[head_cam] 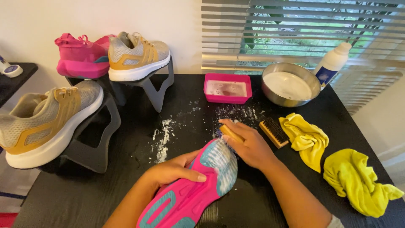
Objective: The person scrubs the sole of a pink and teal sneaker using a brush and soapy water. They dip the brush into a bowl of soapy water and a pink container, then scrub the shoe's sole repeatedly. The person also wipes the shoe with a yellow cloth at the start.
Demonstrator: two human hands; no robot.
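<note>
The pink shoe [192, 192] lies sole-up on the black table [126, 185], at the near edge, its toe pointing away from the person. The left hand [175, 171] presses on the sole, thumb laid across the pink tread, fingers wrapped round the far side. The right hand [249, 145] is closed around a wooden brush [231, 133], held against the lathered toe of the sole.

Containers at the far edge of the table:
- The pink rectangular tub [228, 88] holds foamy, cloudy liquid.
- The steel bowl [290, 84], just right of the tub, holds whitish liquid.
- The white bottle [332, 63] stands upright behind the bowl; its contents cannot be seen.

A second brush [273, 131] lies just right of the right hand. Two yellow cloths [306, 139] [358, 181] lie crumpled farther right. Foam spatter [162, 141] marks the table centre. Two grey-and-gold shoes [44, 122] [137, 55] and another pink shoe [80, 57] rest on dark stands [156, 90] at left.
</note>
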